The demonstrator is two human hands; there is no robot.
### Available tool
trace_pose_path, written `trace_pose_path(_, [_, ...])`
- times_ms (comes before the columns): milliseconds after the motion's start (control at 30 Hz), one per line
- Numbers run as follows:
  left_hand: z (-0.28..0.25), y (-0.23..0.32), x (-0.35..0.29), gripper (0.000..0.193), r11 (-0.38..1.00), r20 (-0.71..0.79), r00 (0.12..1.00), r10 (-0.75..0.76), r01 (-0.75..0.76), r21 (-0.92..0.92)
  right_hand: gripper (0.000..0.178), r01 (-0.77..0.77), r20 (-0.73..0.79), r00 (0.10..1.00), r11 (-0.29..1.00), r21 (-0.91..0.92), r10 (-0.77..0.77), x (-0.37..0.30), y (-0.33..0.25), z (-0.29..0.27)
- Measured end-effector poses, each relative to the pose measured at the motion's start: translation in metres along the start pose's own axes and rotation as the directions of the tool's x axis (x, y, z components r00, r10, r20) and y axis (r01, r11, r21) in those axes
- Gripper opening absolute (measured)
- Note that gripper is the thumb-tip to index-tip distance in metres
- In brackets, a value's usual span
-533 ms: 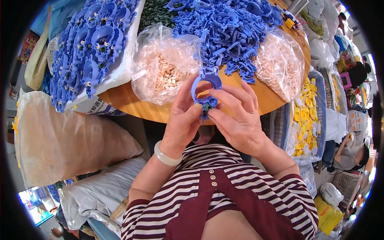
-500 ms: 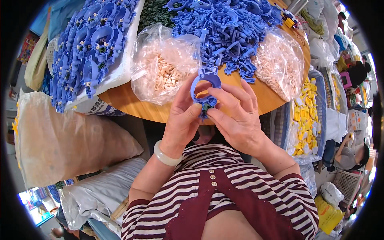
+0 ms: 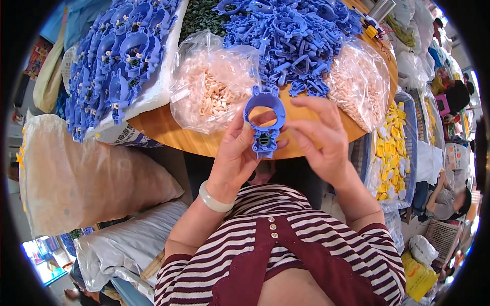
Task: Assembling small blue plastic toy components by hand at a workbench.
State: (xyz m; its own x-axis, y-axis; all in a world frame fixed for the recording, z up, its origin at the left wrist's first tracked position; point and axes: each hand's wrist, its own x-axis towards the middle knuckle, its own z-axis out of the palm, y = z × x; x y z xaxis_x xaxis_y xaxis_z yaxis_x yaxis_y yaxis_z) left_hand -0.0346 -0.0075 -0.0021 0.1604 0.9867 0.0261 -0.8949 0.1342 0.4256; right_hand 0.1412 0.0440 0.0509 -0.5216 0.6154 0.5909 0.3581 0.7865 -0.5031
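Observation:
My left hand (image 3: 236,145) grips a blue plastic part (image 3: 265,129) by its left side, above the near edge of the table. The part has a large round ring, two ear-like tabs at the top and a smaller body below. A dark green piece (image 3: 264,139) sits in the middle of that body. Just right of the part, my right hand (image 3: 327,145) is apart from it, fingers spread and slightly blurred, with nothing seen in them. Behind my hands lies a heap of loose blue plastic parts (image 3: 296,43).
Clear bags of pale pink pieces (image 3: 217,94), (image 3: 360,84) flank the heap on the round wooden table (image 3: 196,144). Dark green pieces (image 3: 203,18) lie behind. Rows of blue parts (image 3: 120,58) cover a white board at left. Right stands a crate with yellow parts (image 3: 392,153); a sack (image 3: 97,173) stands left.
My right hand has let go of the blue part and drawn away to the right. The part, still in my left hand, has turned so that its ring faces up toward me.

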Motion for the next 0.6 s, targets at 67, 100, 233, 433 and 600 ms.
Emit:
trace_pose_path(67, [-0.001,0.004,-0.004,0.055,1.0,-0.025,0.999,-0.024,0.024,-0.012,0.014,-0.027,-0.029,0.999,1.0,0.012,0.027,0.009,0.009,-0.001])
trace_pose_path(100, [-0.002,0.006,-0.006,0.055,0.998,-0.047,0.997,-0.055,0.054,-0.028,0.013,-0.093,-0.02,0.995,0.992,0.08,0.095,0.013,0.015,0.0])
trace_pose_path(233, [-0.008,0.018,-0.03,0.062,0.998,-0.061,0.998,0.023,-0.02,0.054,0.013,-0.163,0.083,0.986,0.947,0.277,0.146,0.039,0.023,0.02])
trace_pose_path(433, [-0.017,0.036,-0.068,0.072,0.987,-0.186,0.975,0.124,-0.103,0.121,0.014,0.081,0.333,0.928,0.962,0.26,-0.168,0.085,0.022,0.078])
trace_pose_path(600, [-0.025,0.04,-0.074,0.067,0.981,-0.185,0.966,0.183,-0.166,0.101,0.014,0.086,0.554,0.822,0.99,0.11,-0.133,0.093,0.036,0.11])
